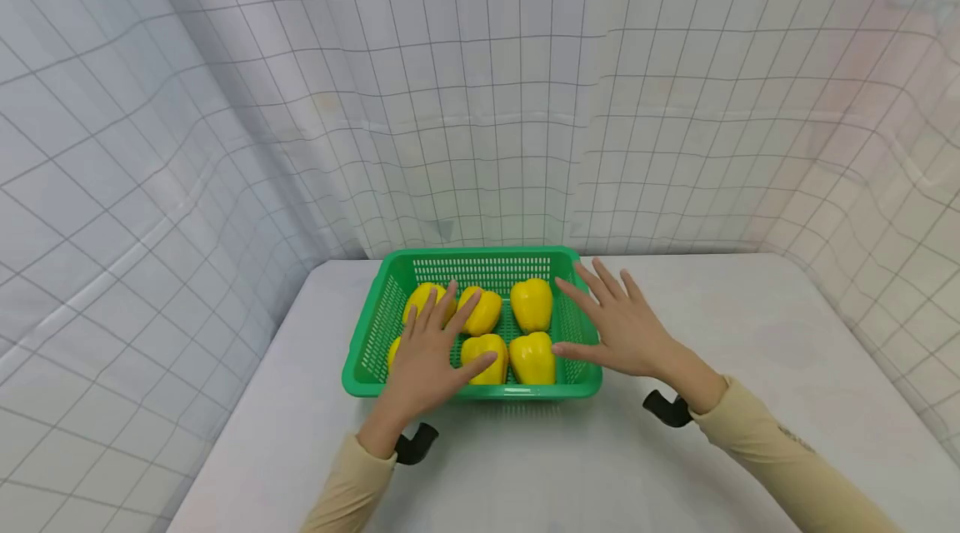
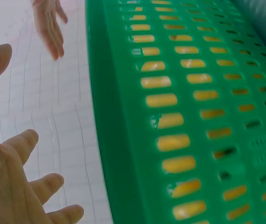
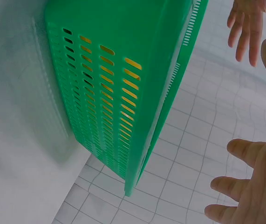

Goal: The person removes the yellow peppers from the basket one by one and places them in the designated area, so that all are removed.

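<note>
A green plastic basket [image 1: 367, 390] with slotted walls holds several yellow bell peppers [image 1: 532, 305]. My left hand [image 1: 426, 358] hovers over the basket's front left part with its fingers spread, hiding part of the peppers there. Over the right rim is my right hand [image 1: 626, 331], fingers spread as well and thumb pointing left toward a front pepper [image 1: 533, 359]. Neither hand holds anything. In the left wrist view, the basket wall [image 2: 123, 140] stands beside the spread left fingers [image 2: 49, 184]. The right wrist view has the basket's side [image 3: 100, 93] apart from the right fingers [image 3: 230, 186].
The basket stands on a white table [image 1: 720, 308] near its back edge. Behind and on both sides hang white curtains [image 1: 487, 100] with a grid pattern. A black curved piece [image 1: 417, 443] sits at the left wrist, and another black piece [image 1: 666, 408] at the right.
</note>
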The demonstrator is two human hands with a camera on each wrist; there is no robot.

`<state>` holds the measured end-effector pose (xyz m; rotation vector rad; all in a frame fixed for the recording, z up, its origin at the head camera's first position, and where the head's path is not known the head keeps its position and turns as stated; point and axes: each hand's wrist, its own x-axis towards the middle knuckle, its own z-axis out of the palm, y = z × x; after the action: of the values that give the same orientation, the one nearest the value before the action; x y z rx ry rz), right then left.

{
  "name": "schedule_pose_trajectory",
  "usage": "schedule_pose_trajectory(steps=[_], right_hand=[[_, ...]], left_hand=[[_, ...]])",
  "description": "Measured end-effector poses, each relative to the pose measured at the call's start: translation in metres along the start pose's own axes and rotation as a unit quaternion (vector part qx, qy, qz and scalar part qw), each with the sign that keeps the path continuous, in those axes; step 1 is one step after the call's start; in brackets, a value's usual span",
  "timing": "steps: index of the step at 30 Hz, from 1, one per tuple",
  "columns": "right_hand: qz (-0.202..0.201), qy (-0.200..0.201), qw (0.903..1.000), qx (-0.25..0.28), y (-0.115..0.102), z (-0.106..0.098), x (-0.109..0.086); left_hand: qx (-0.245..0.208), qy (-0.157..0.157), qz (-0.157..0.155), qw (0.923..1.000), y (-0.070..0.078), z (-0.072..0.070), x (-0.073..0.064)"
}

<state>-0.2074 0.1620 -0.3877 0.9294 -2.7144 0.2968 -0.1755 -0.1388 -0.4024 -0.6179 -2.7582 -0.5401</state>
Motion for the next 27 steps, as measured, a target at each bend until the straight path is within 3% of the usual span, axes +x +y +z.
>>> schedule_pose_trajectory(steps=[4, 9, 13, 18, 21, 27], right_hand=[[0.004, -0.012, 0.9995, 0.027, -0.002, -0.003, 0.007], [0.008, -0.034, 0.9970, 0.068, -0.004, -0.004, 0.016], [0.010, -0.049, 0.9941, 0.096, -0.005, -0.006, 0.023], [0.026, -0.087, 0.9863, 0.137, -0.006, -0.006, 0.032], [0.043, -0.118, 0.9794, 0.158, -0.006, -0.006, 0.038], [0.053, -0.165, 0.9678, 0.182, -0.011, -0.006, 0.051]], left_hand=[[-0.065, -0.017, -0.040, 0.9970, -0.019, -0.012, -0.010], [-0.135, -0.072, -0.090, 0.9842, -0.048, -0.029, -0.024], [-0.121, -0.091, -0.115, 0.9817, -0.072, -0.035, -0.031], [-0.124, -0.079, -0.149, 0.9779, -0.098, -0.030, -0.032], [-0.168, -0.083, -0.168, 0.9677, -0.110, -0.024, -0.031], [-0.288, -0.072, -0.225, 0.9279, -0.123, -0.016, -0.031]])
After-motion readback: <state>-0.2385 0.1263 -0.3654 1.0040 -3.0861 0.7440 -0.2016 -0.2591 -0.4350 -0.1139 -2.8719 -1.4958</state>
